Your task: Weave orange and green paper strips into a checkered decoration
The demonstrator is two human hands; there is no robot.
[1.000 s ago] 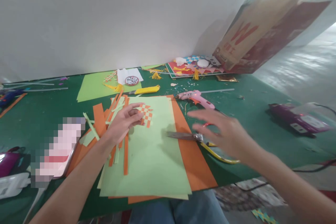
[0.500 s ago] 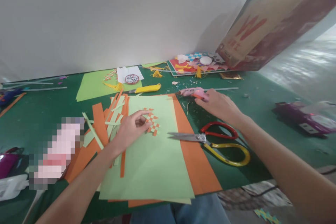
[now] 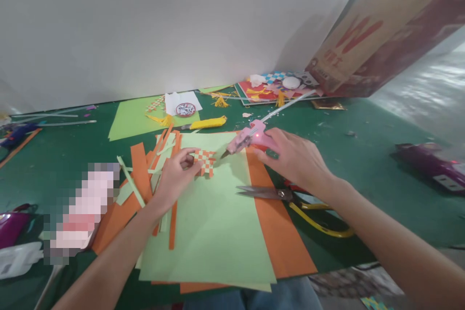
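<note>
Between the fingers of my left hand is a small woven paper piece, checked orange and pale green. My right hand is closed round the handle of a pink glue gun. Its dark nozzle points down and left, a short way from the woven piece and apart from it. A clear glue stick sticks out of the gun's back, and a red light glows on its side. Below both hands lie pale green sheets. Scissors with red and yellow handles lie under my right forearm, partly hidden.
Orange and green paper strips lie left of the sheets. A yellow craft knife rests behind them. A paper bag leans at the back right, near a purple device. A blurred-out pink object and a white bottle are at left.
My right hand has lifted the glue gun off the table and brought it left and nearer, over the sheets. The woven piece has turned and shifted slightly left in my left hand.
</note>
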